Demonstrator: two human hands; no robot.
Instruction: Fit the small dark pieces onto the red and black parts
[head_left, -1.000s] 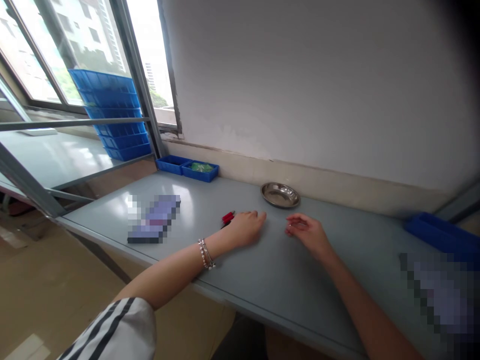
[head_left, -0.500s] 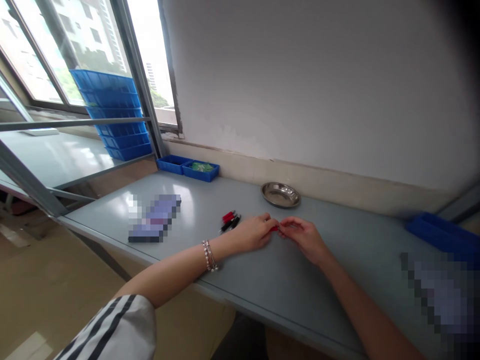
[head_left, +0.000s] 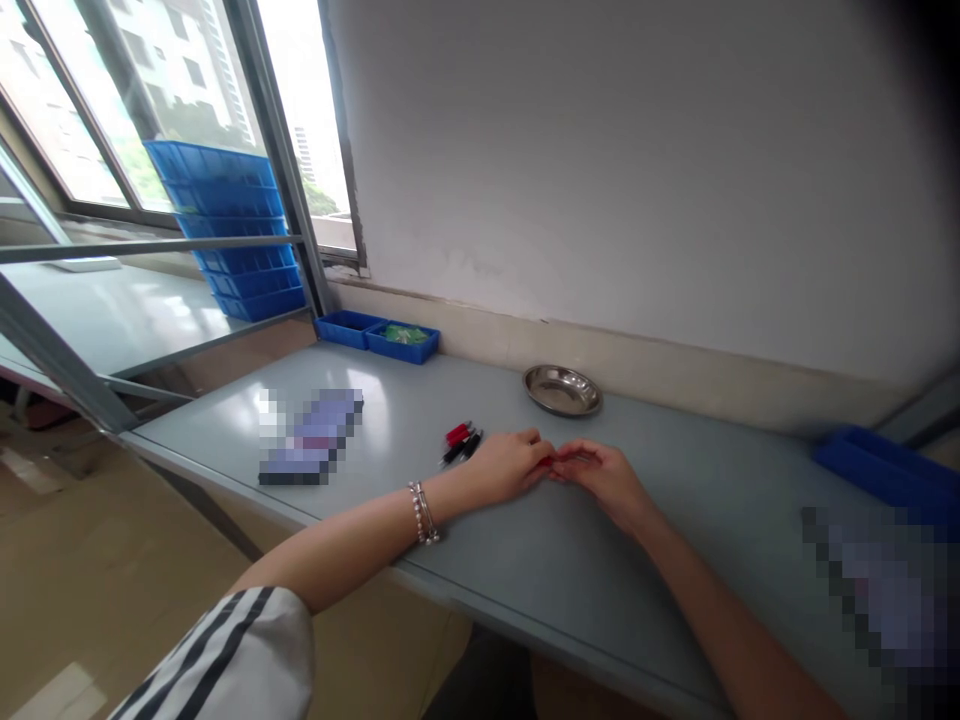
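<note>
My left hand (head_left: 506,465) and my right hand (head_left: 604,478) meet fingertip to fingertip on the grey table (head_left: 420,520). Between their pinched fingers shows a small red part (head_left: 547,461); both hands grip it. Just left of my left hand lie a few small red and black plug-like pieces (head_left: 461,441). A beaded bracelet (head_left: 421,512) circles my left wrist.
A round metal dish (head_left: 562,390) stands by the wall behind my hands. Two small blue bins (head_left: 376,335) sit at the table's back left, one with green bits. Stacked blue trays (head_left: 225,225) stand by the window. Another blue tray (head_left: 885,472) lies at the right.
My hands, apart one second ago, have come together over the table. My left hand slid right off the red and black pieces, and both hands now pinch the red part.
</note>
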